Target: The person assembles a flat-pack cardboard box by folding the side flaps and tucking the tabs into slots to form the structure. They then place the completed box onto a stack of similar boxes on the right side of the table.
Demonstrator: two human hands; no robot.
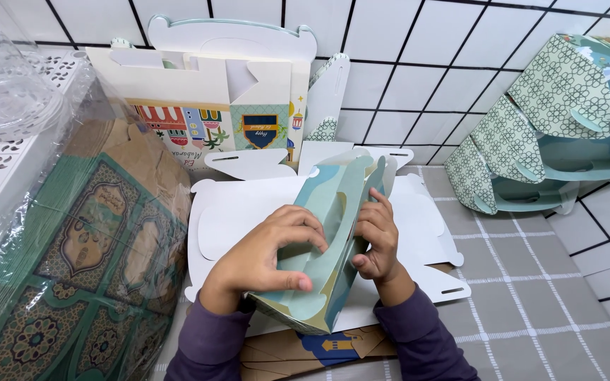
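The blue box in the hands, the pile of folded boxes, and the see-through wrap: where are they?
blue box (333, 204): head view, on its upper side panel.
pile of folded boxes (566, 92): head view, on the top box's patterned side.
see-through wrap (72, 268): head view, on its middle.

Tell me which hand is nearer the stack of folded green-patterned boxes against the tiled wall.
Right. The right hand grips the blue-green box's edge on the side facing the stack of folded boxes, though well short of it. The left hand presses the box's opposite face, farther away.

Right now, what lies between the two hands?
In the head view, a half-folded teal paper box sits between the left hand and the right hand; both grip its sides, over flat white box blanks.
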